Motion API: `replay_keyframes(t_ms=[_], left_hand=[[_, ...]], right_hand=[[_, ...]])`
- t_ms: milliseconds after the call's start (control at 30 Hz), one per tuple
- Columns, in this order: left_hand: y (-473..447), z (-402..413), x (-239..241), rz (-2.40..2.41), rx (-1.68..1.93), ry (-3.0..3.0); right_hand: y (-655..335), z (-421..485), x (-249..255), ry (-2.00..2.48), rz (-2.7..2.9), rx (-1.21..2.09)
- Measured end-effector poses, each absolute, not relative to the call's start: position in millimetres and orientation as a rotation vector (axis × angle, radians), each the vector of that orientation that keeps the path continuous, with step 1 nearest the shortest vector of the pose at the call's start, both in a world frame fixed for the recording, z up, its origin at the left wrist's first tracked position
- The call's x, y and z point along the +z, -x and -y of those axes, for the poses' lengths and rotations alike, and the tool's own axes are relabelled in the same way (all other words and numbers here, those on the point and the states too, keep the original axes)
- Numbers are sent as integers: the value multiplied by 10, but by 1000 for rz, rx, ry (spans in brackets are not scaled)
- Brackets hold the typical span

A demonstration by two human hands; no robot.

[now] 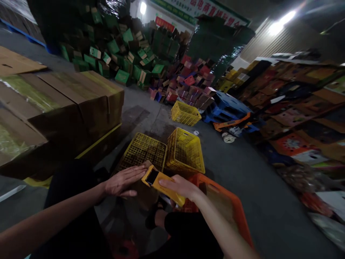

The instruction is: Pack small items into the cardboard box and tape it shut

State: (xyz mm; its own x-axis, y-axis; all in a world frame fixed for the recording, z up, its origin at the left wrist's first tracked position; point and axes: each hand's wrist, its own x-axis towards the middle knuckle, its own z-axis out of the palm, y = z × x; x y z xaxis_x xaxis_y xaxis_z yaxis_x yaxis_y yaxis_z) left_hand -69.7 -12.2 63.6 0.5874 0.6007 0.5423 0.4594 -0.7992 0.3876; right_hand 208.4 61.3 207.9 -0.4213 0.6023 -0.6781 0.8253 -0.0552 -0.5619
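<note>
My left hand [124,181] lies flat with its fingers stretched, its fingertips beside a small brown piece [147,164] that looks like cardboard. Gripped in my right hand [176,185] is a long yellow box-like object [164,186] with a dark patch near its far end; its exact kind does not show. That end almost meets my left fingertips. Below my hands is a brown surface [147,194], partly hidden and dim. Just beyond them stand a yellow slatted crate [147,145], bottom up as far as I can tell, and an upright yellow basket [201,153].
An orange crate [234,201] stands close on my right. Stacked cardboard cartons [99,91] fill the left. Ahead are another yellow crate [185,113], heaped green boxes [122,76] and red boxes [190,80]. A pallet jack [231,124] stands by blue pallets [229,102] at right.
</note>
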Motion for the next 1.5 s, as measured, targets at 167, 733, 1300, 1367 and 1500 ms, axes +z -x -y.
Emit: replay_keyframes(t_ms=[167, 733, 1300, 1367, 1500], left_hand=[[663, 3, 484, -938, 1088, -2709], [622, 176, 395, -1163, 1139, -2659], [560, 234, 802, -1089, 925, -2731], [461, 210, 866, -1036, 870, -2744], [316, 183, 901, -954, 738, -2762]], right_hand=[[-2125, -521, 2062, -1564, -1866, -1632], [-2347, -409, 2256, -1591, -1642, -1766], [-2419, -475, 2099, -1636, -1740, -1572], [-2426, -490, 2085, -1639, -1733, -1571], [-2445, -492, 2080, -1606, -1717, -1610]])
